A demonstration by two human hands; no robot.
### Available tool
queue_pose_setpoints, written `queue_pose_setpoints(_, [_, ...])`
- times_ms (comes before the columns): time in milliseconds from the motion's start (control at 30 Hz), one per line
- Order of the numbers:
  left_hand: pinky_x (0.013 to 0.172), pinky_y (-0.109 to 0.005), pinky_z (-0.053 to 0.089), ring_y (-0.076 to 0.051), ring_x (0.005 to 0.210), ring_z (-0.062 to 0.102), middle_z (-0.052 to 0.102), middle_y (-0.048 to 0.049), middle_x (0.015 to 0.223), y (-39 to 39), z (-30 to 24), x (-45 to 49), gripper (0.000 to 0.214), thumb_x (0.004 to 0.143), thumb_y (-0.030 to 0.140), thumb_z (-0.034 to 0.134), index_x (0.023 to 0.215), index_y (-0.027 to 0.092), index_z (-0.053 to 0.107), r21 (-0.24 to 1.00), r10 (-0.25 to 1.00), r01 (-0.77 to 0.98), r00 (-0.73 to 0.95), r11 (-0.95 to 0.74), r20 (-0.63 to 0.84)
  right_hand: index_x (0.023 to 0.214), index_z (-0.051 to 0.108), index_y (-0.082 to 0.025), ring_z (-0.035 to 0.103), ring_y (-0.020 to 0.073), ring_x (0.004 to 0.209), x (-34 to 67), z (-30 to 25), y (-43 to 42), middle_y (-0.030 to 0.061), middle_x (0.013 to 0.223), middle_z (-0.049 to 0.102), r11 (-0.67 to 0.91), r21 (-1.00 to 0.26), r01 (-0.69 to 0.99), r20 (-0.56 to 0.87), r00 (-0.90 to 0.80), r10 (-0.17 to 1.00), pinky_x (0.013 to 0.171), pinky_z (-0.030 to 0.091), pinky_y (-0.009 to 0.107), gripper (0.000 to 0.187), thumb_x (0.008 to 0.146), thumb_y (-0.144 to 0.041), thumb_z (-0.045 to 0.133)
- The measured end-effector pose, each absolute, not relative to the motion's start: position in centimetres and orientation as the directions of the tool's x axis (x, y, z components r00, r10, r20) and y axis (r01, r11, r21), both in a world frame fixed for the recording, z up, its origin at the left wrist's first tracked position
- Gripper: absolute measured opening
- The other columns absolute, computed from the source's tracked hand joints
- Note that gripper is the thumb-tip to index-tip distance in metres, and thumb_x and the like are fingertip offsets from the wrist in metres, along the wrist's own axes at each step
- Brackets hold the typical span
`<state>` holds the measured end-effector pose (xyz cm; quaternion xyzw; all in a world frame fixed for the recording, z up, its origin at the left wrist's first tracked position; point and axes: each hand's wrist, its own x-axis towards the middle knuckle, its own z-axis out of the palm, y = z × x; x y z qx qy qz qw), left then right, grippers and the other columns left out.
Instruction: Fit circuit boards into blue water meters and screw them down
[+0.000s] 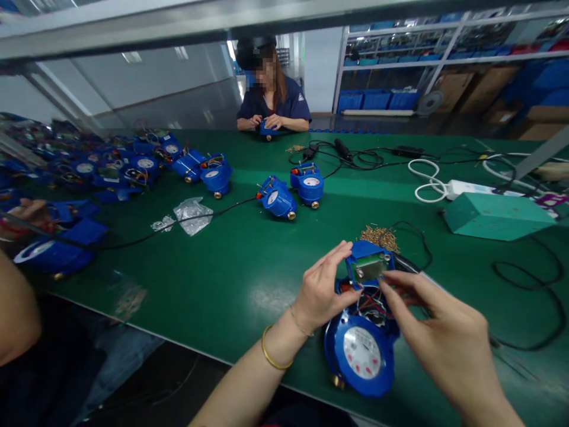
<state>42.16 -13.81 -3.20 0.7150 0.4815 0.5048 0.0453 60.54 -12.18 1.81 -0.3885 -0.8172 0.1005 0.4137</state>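
A blue water meter (pixel 361 350) with a white dial stands near the front edge of the green table (pixel 240 267), its top open and coloured wires showing. My left hand (pixel 322 290) pinches the left side of the meter's blue lid with a small circuit board (pixel 368 265). My right hand (pixel 438 332) grips the lid's right side with its fingertips. Both hands are closed on this part above the open wiring.
A heap of small brass screws (pixel 380 237) lies just behind the meter. Two more meters (pixel 293 193) stand mid-table, several more at left (pixel 133 166). A green box (pixel 495 216), power strip and cables lie right. A person (pixel 272 98) sits opposite; another's arm (pixel 15 308) at left.
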Motion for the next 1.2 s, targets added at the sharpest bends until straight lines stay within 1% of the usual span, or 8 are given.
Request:
queue_pose_setpoints(100, [0.112,-0.042,0.051,-0.025,0.134,0.056,0.061,-0.0182,0.138,-14.0,-3.6,42.3,0.061,0.084,0.023,0.072,0.136,0.012,0.043,0.537,0.721,0.667,0.001,-0.516,0.693,0.1,0.063,-0.018,0.063,0.0097,0.064,59.9,1.0,-12.1,0.0007,0.083,0.066,0.716,-0.412,0.563,0.616,-0.407,0.674,0.063,0.052,0.023,0.014,0.099,-0.029,0.054])
queue_pose_setpoints(333, [0.11,-0.039,0.053,-0.025,0.129,0.06,0.063,-0.017,0.136,-14.1,-3.8,42.5,0.062,0.083,0.026,0.074,0.136,0.012,0.044,0.583,0.739,0.662,-0.066,-0.47,0.671,0.104,0.061,-0.017,0.066,0.0178,0.082,59.3,-0.2,-12.8,0.0066,0.095,0.065,0.708,-0.267,0.654,0.627,-0.44,0.643,0.074,0.05,0.03,0.016,0.101,-0.028,0.05])
queue_pose_setpoints(500, [0.112,-0.04,0.051,-0.025,0.132,0.058,0.062,-0.0171,0.137,-14.3,-3.6,42.7,0.061,0.085,0.024,0.071,0.138,0.012,0.043,0.562,0.744,0.678,-0.034,-0.473,0.667,0.101,0.062,-0.014,0.063,0.0216,0.08,58.9,-0.3,-13.1,0.0106,0.097,0.065,0.654,-0.046,0.755,0.599,-0.502,0.623,0.064,0.045,0.033,0.017,0.1,-0.022,0.047])
queue_pose_setpoints(733, [0.111,-0.044,0.052,-0.028,0.135,0.055,0.058,-0.0189,0.141,-14.9,-3.3,43.2,0.067,0.087,0.027,0.069,0.144,0.013,0.035,0.571,0.782,0.705,-0.038,-0.42,0.622,0.111,0.057,-0.017,0.062,0.0223,0.089,59.7,-1.0,-12.7,0.0116,0.106,0.065,0.742,0.103,0.662,0.65,-0.61,0.454,0.074,0.048,0.034,0.017,0.093,-0.014,0.057])
queue_pose_setpoints(800, [0.111,-0.044,0.052,-0.028,0.134,0.056,0.059,-0.0185,0.14,-15.1,-3.3,43.3,0.066,0.088,0.028,0.068,0.143,0.013,0.035,0.573,0.782,0.709,-0.048,-0.412,0.621,0.106,0.057,-0.016,0.061,0.0232,0.09,59.6,-0.9,-12.8,0.0123,0.104,0.063,0.763,0.053,0.644,0.675,-0.586,0.447,0.076,0.048,0.035,0.016,0.091,-0.012,0.06])
queue_pose_setpoints(900, [0.111,-0.042,0.052,-0.027,0.133,0.056,0.06,-0.0188,0.138,-15.2,-3.3,43.5,0.065,0.087,0.026,0.07,0.141,0.012,0.037,0.569,0.771,0.71,-0.056,-0.416,0.634,0.096,0.058,-0.016,0.059,0.023,0.089,59.3,-0.6,-12.8,0.0112,0.099,0.058,0.76,-0.141,0.635,0.683,-0.494,0.538,0.077,0.048,0.035,0.004,0.092,-0.017,0.059])
queue_pose_setpoints(1033, [0.112,-0.042,0.052,-0.027,0.134,0.055,0.06,-0.0181,0.138,-15.2,-3.4,43.4,0.066,0.087,0.026,0.07,0.142,0.012,0.036,0.579,0.768,0.699,-0.066,-0.419,0.637,0.09,0.059,-0.018,0.056,0.0198,0.084,59.4,-0.4,-12.8,0.007,0.091,0.054,0.713,-0.367,0.597,0.579,-0.453,0.678,0.072,0.046,0.032,0.012,0.095,-0.029,0.056])
queue_pose_setpoints(1200, [0.111,-0.044,0.052,-0.028,0.133,0.056,0.061,-0.0176,0.138,-15.3,-3.4,43.3,0.062,0.088,0.026,0.068,0.141,0.014,0.038,0.593,0.768,0.687,-0.078,-0.421,0.635,0.088,0.06,-0.02,0.053,0.0164,0.078,59.9,-0.4,-12.7,0.0026,0.084,0.057,0.67,-0.516,0.534,0.492,-0.455,0.742,0.067,0.042,0.029,0.014,0.097,-0.03,0.056])
